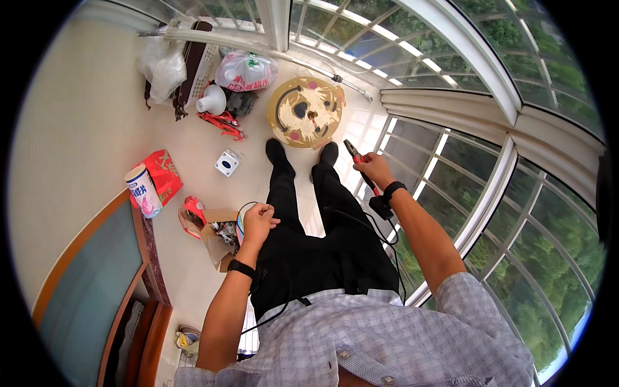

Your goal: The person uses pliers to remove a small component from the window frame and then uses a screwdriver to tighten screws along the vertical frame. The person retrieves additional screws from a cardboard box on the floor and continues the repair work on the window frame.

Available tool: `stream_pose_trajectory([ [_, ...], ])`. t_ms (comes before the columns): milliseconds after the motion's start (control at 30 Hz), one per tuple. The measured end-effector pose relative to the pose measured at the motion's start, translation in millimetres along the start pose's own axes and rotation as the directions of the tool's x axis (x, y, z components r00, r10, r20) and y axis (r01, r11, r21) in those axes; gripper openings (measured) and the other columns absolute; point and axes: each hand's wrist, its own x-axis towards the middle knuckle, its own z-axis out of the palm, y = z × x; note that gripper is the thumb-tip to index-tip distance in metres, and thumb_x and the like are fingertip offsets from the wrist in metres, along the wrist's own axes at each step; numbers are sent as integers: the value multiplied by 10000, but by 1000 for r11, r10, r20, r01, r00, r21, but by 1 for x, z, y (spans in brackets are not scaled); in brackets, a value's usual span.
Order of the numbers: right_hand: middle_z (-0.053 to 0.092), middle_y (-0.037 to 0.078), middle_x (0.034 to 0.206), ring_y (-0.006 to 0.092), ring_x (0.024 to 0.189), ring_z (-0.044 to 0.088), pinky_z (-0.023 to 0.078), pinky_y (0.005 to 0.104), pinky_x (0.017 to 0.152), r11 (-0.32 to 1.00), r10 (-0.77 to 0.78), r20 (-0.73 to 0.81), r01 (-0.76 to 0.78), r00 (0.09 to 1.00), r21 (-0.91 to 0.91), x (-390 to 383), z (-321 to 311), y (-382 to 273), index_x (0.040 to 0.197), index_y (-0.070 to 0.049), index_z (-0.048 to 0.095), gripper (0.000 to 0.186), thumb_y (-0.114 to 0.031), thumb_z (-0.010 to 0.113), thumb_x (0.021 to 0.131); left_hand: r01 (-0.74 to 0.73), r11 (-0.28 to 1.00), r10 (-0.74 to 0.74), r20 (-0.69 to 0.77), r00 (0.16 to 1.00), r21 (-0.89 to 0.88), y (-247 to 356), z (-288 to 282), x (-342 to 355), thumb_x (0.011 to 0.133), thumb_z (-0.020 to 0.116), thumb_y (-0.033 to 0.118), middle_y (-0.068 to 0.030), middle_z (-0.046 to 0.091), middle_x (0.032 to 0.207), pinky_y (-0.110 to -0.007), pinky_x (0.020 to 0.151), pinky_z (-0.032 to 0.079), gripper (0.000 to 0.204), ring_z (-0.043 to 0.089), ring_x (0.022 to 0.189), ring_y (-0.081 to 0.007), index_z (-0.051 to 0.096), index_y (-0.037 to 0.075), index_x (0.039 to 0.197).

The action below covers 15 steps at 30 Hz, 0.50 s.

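Pale floor (193, 145) spreads ahead of and left of my hands. Barred window (425, 155) runs beyond my right hand. Round stool (322, 132), its tan cover badly worn, stands ahead of both hands, near my shoes.

Hands well apart. Right hand (376, 171): raised, forearm angled inward, closed around red-handled pliers (356, 157); pliers' nose points forward, away from me. Left hand (256, 226): fingers curled, thumb against them; cannot tell whether anything is pinched there.

Open cardboard box (213, 246) sits left of my left hand, holding jumbled small items, too small to identify. Farther left: upright-looking canister (143, 191) beside red bag (164, 175); contents hidden.
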Motion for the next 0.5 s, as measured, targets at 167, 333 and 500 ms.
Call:
stream_pose_trajectory([
  [167, 736, 173, 871, 318, 815, 714, 552, 406, 778, 987, -75, -58, 66, 995, -145, 61, 21, -19, 969, -8, 727, 448, -367, 796, 710, 80, 993, -81, 2, 997, -90, -29, 8, 13, 969, 658, 104, -87, 675, 812, -256, 556, 547, 136, 715, 654, -178, 642, -29, 987],
  [333, 709, 198, 963, 366, 865, 706, 566, 451, 785, 917, -262, -104, 213, 959, -338, 146, 51, -39, 941, -57, 732, 367, -358, 792, 740, 163, 968, -163, 17, 987, -191, -49, 22, 37, 980, 659, 149, -82, 649, 757, -264, 529, 538, 176, 692, 603, -184, 610, -20, 977],
  [500, 697, 161, 1014, 392, 956, 663, 542, 480, 807, 717, -540, -52, 427, 840, -550, 219, 88, -78, 1013, -120, 743, 306, -349, 757, 810, 201, 952, -196, 44, 980, -231, -67, 42, 62, 1002, 627, 166, -80, 662, 782, -271, 558, 554, 164, 708, 633, -196, 605, 4, 988],
])
